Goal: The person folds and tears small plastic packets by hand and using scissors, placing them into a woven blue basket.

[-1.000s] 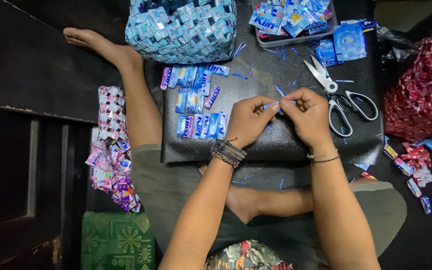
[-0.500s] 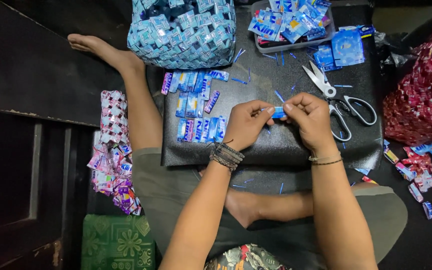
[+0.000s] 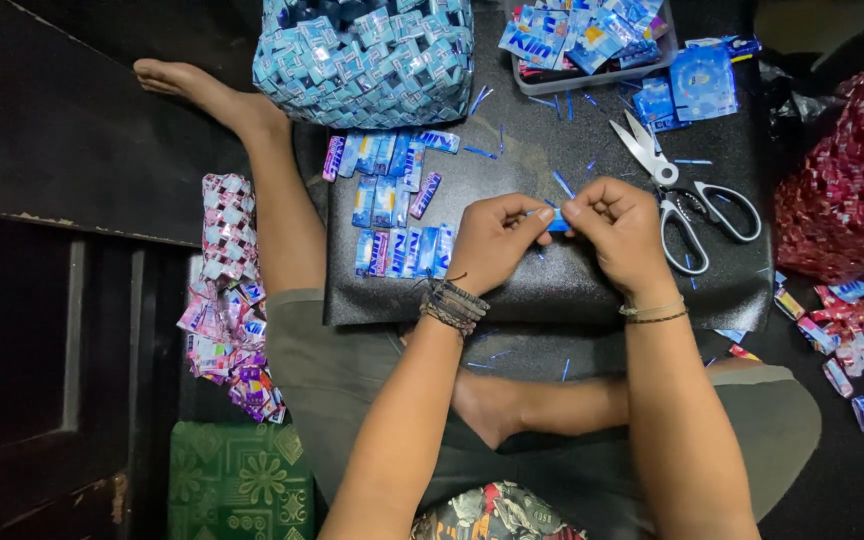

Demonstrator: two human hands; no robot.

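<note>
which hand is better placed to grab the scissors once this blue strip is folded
Right, probably. The scissors lie just beside the right hand, while the left hand sits farther off, pinching the blue strip too.

My left hand and right hand pinch small folded blue wrapper strip over black board; scissors just right.

Dim surroundings, overhead light on the glossy black board, soft glare, sharp centre, dark murky edges.
</note>
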